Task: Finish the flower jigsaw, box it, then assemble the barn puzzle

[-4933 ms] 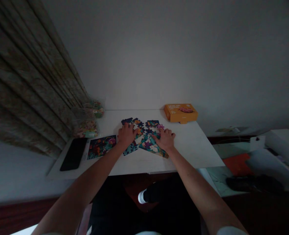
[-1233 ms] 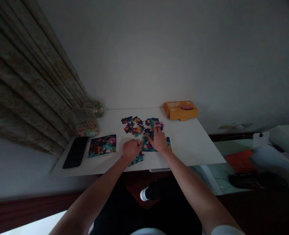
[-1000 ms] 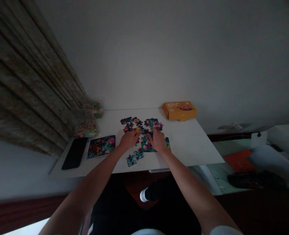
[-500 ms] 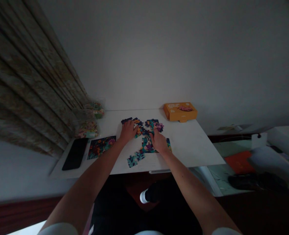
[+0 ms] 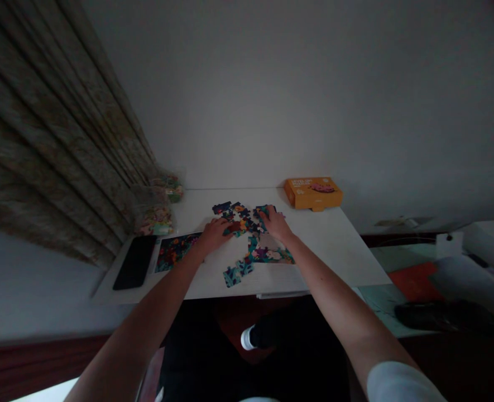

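Joined jigsaw puzzle pieces (image 5: 253, 224) in dark blue, teal and orange lie in the middle of the white table (image 5: 334, 240). My left hand (image 5: 215, 234) rests at their left side, fingers stretched out and touching the edge pieces. Over the upper right pieces lies my right hand (image 5: 277, 224), thumb and fingers apart, covering part of them. Nearer to me, a larger joined section (image 5: 272, 255) shows a pale figure among plants. Two or so teal pieces (image 5: 232, 276) extend from its lower left.
A printed picture sheet (image 5: 173, 252) lies under my left forearm, beside a black phone-like slab (image 5: 135, 262). Clear bags of pieces (image 5: 152, 218) stand by the curtain (image 5: 83, 111). An orange puzzle box (image 5: 313, 194) sits at the back right against the wall.
My left hand has slid down and back from the upper pieces, uncovering them. My right hand has moved up and right onto the upper right pieces. The view has shifted slightly.
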Available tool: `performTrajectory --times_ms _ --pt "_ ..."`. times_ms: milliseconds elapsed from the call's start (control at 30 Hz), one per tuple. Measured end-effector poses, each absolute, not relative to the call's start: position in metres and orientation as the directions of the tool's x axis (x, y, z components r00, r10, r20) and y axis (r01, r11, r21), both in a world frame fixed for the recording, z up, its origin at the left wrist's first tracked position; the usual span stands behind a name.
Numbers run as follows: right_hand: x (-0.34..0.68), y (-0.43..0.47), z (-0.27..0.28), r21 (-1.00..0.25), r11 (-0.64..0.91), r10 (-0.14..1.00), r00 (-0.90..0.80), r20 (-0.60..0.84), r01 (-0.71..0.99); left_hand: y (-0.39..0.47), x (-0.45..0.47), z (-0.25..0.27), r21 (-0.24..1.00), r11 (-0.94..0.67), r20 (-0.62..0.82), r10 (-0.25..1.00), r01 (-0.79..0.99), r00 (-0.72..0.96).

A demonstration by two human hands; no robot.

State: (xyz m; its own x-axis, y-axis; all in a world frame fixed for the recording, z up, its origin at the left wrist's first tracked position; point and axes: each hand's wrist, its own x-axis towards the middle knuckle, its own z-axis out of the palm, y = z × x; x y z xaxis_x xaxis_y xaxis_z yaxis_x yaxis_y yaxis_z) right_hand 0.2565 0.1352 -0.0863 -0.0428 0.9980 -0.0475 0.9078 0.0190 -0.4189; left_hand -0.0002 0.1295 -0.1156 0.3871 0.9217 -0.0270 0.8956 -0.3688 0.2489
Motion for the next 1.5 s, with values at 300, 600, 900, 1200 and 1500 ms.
performTrajectory --times_ms 300,600,900,1200,1500 --pt "0.245 0.152 -0.080 -0.380 0.038 0.994 -0.075 -0.083 0.924 0.143 -0.013 -0.125 0.343 -0.499 0.090 0.861 0.796 0.501" --pt "0.246 0.158 -0.093 -0.335 0.083 0.975 -0.146 -0.168 0.939 0.133 -0.010 -0.106 0.295 -0.563 -0.031 0.802 0.772 0.597" --pt "0.246 0.145 -0.091 -0.204 0.054 0.994 -0.073 -0.087 0.978 0.147 -0.011 -0.094 0.316 -0.531 -0.127 0.797 0.786 0.590" --pt "0.266 0.153 -0.080 -0.344 0.153 0.988 -0.149 0.041 0.926 0.139 0.000 -0.111 0.170 -0.484 0.037 0.873 0.858 0.486" --pt "0.283 0.143 -0.111 -0.338 0.152 0.967 -0.069 0.246 0.929 0.035 0.057 -0.125 0.183 -0.461 0.133 0.887 0.868 0.443"
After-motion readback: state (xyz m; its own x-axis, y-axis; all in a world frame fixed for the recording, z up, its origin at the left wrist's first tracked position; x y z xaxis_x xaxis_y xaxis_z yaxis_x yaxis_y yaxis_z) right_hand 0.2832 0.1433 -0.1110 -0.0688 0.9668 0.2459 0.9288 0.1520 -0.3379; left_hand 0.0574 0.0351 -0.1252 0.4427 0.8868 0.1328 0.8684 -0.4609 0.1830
